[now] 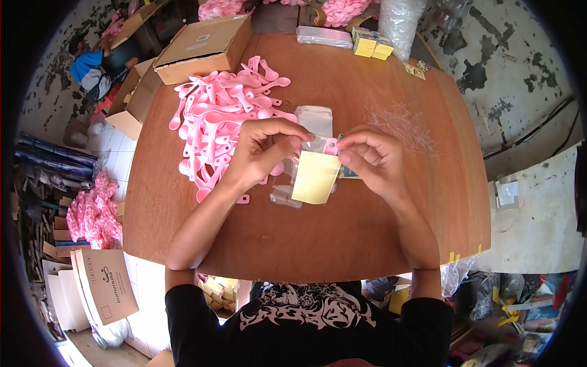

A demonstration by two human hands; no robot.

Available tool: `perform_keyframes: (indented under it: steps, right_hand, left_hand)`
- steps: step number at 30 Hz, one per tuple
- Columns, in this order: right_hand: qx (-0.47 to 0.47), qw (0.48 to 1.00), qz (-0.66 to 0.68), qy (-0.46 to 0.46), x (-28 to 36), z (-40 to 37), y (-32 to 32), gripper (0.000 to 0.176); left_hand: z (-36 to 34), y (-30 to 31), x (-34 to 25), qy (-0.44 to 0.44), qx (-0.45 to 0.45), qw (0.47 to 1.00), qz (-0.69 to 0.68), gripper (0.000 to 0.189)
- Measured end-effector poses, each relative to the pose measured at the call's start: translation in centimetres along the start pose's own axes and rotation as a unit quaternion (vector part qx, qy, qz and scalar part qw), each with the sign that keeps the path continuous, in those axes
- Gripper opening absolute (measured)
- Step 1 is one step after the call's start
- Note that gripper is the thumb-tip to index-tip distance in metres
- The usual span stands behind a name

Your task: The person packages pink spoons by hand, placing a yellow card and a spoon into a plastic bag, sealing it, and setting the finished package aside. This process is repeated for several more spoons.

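Note:
Over the middle of the table, my left hand (pixel 267 150) is closed in a pinch, thumb against fingers. A small pale or clear bit shows at its fingertips, too small to name. My right hand (pixel 374 158) pinches near the holed handle end of a pink spoon (pixel 331 146). Below that handle end hangs a plain yellow card (pixel 316 178), hiding the rest of the spoon. Clear plastic bags (pixel 315 116) lie just beyond my hands, and more clear plastic (pixel 285 196) lies under the card. Left of my left hand spreads a heap of pink spoons (pixel 214 119).
Thin clear strands (pixel 403 129) lie in a tangle on the right of the wooden table (pixel 367 238). At the back stand a cardboard box (pixel 205 46), yellow card stacks (pixel 372 44) and a roll of clear plastic (pixel 400 24). A person in blue (pixel 88 67) sits at far left.

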State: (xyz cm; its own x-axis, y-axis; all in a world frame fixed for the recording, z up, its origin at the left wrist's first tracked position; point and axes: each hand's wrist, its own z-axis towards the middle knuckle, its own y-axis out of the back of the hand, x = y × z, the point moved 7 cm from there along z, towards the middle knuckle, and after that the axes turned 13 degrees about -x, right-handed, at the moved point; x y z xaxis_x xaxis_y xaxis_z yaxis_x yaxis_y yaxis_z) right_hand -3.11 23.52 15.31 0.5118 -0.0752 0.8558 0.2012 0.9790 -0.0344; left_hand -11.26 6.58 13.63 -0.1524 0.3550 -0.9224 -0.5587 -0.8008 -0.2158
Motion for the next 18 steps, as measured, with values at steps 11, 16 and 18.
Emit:
perform_keyframes:
  steps: [11,16,18]
  right_hand:
    - [-0.001,1.0,-0.023,0.014,-0.1,-1.2,-1.2,0.028]
    - [0.032,0.999,0.03,-0.018,0.8,-2.1,-2.2,0.034]
    - [0.089,0.996,-0.026,-0.007,0.7,-2.0,-1.7,0.044]
  left_hand:
    - [-0.1,-2.1,-3.0,-0.091,0.012,0.995,0.038,0.035]
    - [-5.5,1.3,-5.2,-0.036,0.062,0.943,0.326,0.038]
    - [-6.6,2.0,-8.4,-0.165,0.054,0.93,0.324,0.042]
